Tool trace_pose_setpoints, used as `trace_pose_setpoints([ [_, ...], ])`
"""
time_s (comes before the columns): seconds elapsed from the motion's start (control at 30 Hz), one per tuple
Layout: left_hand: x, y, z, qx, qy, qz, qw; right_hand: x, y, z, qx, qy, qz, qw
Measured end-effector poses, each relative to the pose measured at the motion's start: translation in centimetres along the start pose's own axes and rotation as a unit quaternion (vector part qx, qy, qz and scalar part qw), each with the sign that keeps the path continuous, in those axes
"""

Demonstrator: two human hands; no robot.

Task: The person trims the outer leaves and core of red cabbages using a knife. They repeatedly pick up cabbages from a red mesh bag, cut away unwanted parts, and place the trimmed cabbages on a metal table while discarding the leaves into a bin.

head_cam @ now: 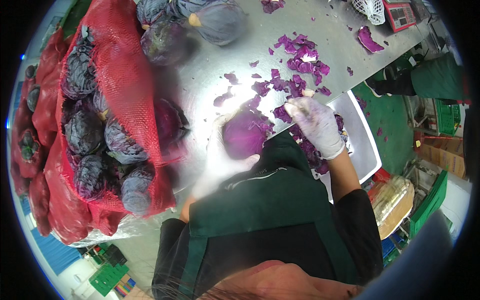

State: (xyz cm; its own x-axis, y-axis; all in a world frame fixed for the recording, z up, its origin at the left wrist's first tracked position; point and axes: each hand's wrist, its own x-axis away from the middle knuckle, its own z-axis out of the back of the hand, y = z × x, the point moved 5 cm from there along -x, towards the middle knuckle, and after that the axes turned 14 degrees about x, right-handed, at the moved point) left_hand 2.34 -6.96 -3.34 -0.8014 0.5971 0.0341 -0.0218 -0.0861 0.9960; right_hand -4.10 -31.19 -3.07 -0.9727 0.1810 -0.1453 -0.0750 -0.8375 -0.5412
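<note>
A peeled red cabbage (243,135) sits at the steel table's front edge, near my apron. My left hand (219,150), in a whitish glove, cups its left and lower side, thumb towards me. To its right is my gloved right hand (317,125), fingers bent together over the table edge. A torn purple leaf piece (282,114) touches or lies just beside its fingertips; whether they pinch it is unclear. Below that hand, a white tub (369,150) contains purple leaves (311,152), partly hidden by the hand and forearm.
Leaf scraps (303,62) litter the steel table (225,56). A torn-open red mesh sack (120,75) of cabbages stands left, with loose cabbages (221,22) behind. A red scale (399,17) is at far right. Another person's leg (431,78) shows beyond the table.
</note>
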Motion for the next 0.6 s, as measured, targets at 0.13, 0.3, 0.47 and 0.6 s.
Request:
trace_pose_setpoints([
  [0.13,-0.4,-0.5,0.1,0.037,-0.007,-0.008,0.999,0.7,-1.2,-1.3,-0.303,-0.118,-0.135,0.936],
  [0.3,-0.3,0.2,-0.6,0.055,-0.006,-0.023,0.998,1.2,-4.5,-2.4,-0.258,-0.142,-0.141,0.945],
  [0.47,0.0,0.0,-1.0,0.011,0.0,-0.046,0.999,1.5,-4.4,-2.7,-0.108,-0.066,-0.092,0.988],
  [0.6,0.0,0.2,-1.4,-0.018,0.016,-0.087,0.996,1.1,-4.5,-2.4,-0.115,-0.1,-0.11,0.982],
])
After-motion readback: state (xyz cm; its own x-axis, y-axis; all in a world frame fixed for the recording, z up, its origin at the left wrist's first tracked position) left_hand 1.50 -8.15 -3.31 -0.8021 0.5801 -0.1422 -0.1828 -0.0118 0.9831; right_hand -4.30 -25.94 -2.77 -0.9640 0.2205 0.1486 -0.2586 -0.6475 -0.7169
